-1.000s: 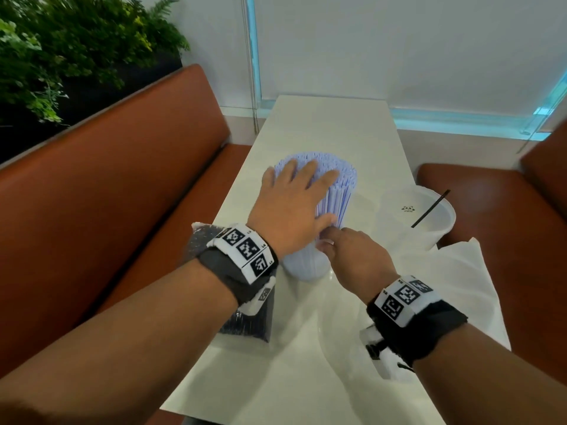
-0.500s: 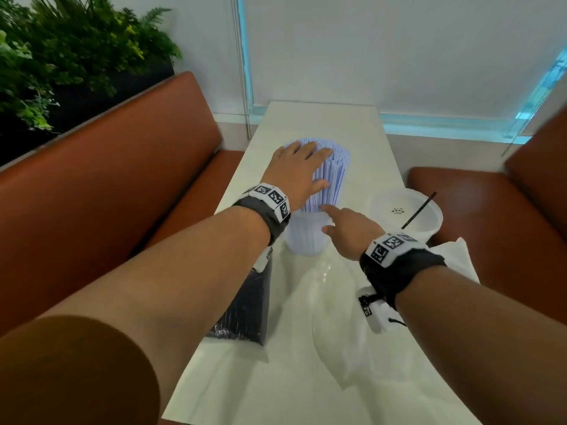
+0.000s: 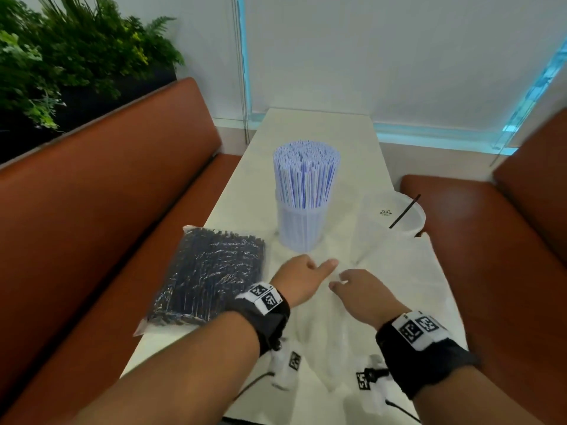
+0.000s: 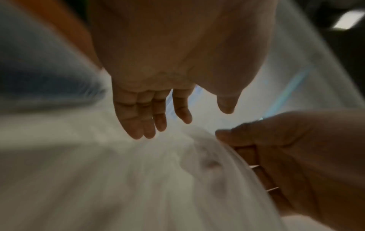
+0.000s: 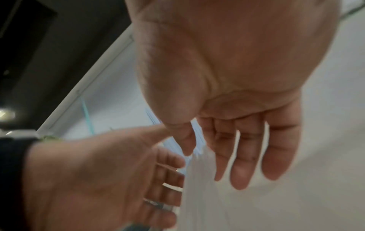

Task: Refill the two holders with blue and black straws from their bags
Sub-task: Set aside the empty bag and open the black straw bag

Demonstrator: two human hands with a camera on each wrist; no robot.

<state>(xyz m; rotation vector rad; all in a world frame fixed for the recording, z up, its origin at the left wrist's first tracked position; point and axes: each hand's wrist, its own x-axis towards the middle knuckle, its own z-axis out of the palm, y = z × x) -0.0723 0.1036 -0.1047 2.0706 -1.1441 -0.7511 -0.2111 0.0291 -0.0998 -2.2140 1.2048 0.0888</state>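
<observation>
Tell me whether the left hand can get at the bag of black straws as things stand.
Probably yes. The left hand is open and holds nothing, and the bag of black straws lies flat on the table just to its left, with nothing between them or on top of it.

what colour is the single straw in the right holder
Black straw, seen best in the head view.

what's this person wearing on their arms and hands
Both forearms are bare, with no sleeves. Each wrist has a black wristband: left wristband, right wristband. Each carries a white strip printed with black square fiducial markers. A white tagged camera unit with a thin black cable hangs under each wrist. No gloves.
</observation>
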